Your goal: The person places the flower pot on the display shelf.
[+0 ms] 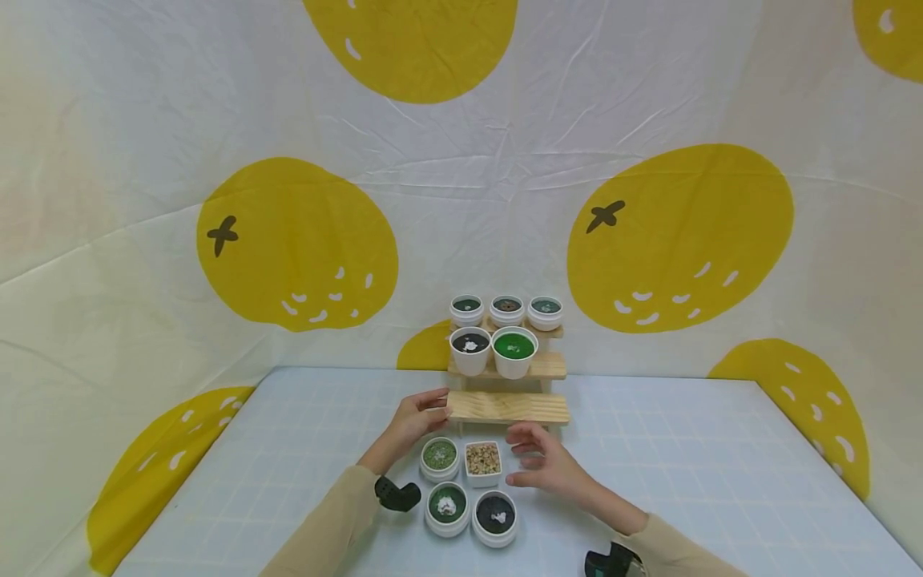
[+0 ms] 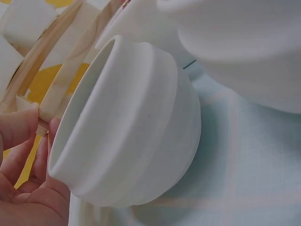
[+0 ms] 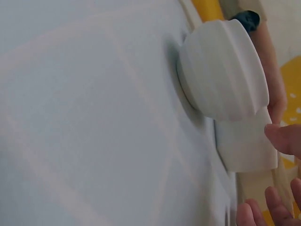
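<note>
A three-step wooden stand stands at the back of the table. My left hand pinches the left end of its lowest step, thumb on one face and fingers under it, as the left wrist view shows. My right hand, fingers spread and slightly bent, is beside the front right of that step, holding nothing. Between my hands sit a round white pot with green filling and a square white pot of tan granules. Closer to me are two round pots with dark fillings and white bits.
Two white cups stand on the middle step, one bright green inside, one dark. Three small white pots line the top step. A pale checked cloth covers the table; behind hangs a curtain with yellow fruit prints.
</note>
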The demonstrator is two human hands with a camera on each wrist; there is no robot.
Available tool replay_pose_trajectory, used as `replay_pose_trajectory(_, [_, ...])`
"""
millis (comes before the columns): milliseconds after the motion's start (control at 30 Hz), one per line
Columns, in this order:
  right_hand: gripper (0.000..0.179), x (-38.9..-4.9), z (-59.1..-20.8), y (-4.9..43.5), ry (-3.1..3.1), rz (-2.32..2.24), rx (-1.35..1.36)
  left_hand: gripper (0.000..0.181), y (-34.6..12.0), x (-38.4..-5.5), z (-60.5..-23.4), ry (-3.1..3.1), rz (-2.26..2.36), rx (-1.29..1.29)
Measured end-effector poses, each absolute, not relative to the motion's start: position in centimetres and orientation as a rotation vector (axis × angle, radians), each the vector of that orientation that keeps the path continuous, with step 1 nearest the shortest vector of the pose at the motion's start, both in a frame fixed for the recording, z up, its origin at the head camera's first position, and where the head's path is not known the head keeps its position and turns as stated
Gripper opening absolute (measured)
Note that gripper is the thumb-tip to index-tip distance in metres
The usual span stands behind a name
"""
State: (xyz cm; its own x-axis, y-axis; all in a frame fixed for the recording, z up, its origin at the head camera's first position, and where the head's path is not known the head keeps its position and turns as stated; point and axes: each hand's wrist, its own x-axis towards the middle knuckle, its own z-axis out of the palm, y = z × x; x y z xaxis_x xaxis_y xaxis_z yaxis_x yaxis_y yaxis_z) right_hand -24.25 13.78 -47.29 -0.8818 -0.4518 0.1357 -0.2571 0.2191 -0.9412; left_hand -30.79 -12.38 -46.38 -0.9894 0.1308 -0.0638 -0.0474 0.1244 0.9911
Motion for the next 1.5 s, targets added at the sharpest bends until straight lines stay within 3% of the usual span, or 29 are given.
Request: replay_pose_trajectory(1500, [0.067,-24.9,-48.6,11.1,2.164,-1.784,-0.732,0.045,-12.5,-31.1,-46.7,2.259,1.977,0.059])
